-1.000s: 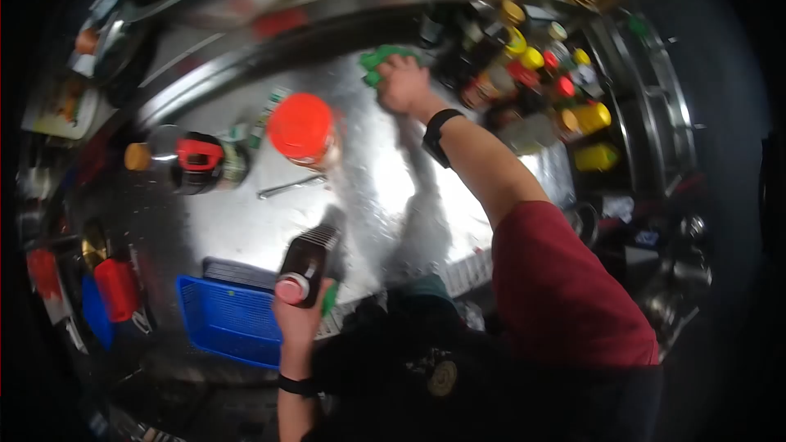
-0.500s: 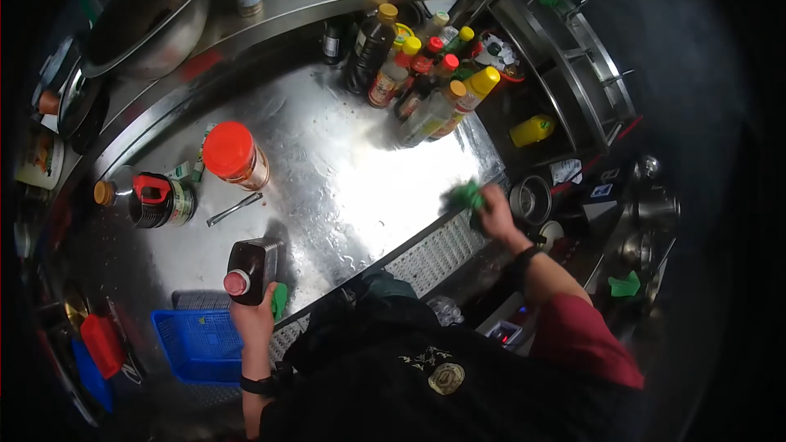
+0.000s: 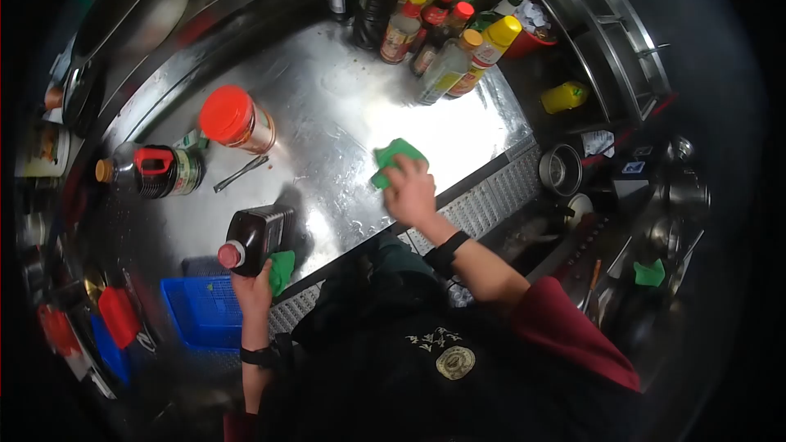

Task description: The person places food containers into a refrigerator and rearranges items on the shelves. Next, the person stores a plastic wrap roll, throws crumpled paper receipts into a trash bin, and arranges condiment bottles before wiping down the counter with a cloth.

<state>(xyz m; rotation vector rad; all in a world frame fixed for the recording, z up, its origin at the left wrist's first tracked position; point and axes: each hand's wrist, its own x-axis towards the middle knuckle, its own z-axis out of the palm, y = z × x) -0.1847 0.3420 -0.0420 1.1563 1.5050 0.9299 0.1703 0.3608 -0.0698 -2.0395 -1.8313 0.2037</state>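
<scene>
My right hand [image 3: 412, 194] is closed on a green cloth [image 3: 399, 157], pressed to the wet, shiny steel counter [image 3: 327, 115]. At the counter's front left, my left hand [image 3: 252, 288] grips a dark, square-sided bottle [image 3: 255, 233] with a pink-red cap, tilted toward me. A second green cloth [image 3: 282, 270] lies against the fingers of my left hand; whether they pinch it is hidden. Beyond the bottle are metal tongs [image 3: 241, 173] and a clear jar with a red lid [image 3: 233, 119].
Several sauce bottles [image 3: 446, 65] crowd the counter's far right corner. A red-handled dark jug [image 3: 168, 170] stands at the left. Near my left arm is a blue basket [image 3: 201, 315]. A perforated metal strip [image 3: 479, 205] runs along the front edge. A metal pot [image 3: 561, 169] sits to the right.
My right hand has moved left with the green cloth, from the counter's right edge toward its middle. My left hand still holds the dark bottle. The view has shifted slightly.
</scene>
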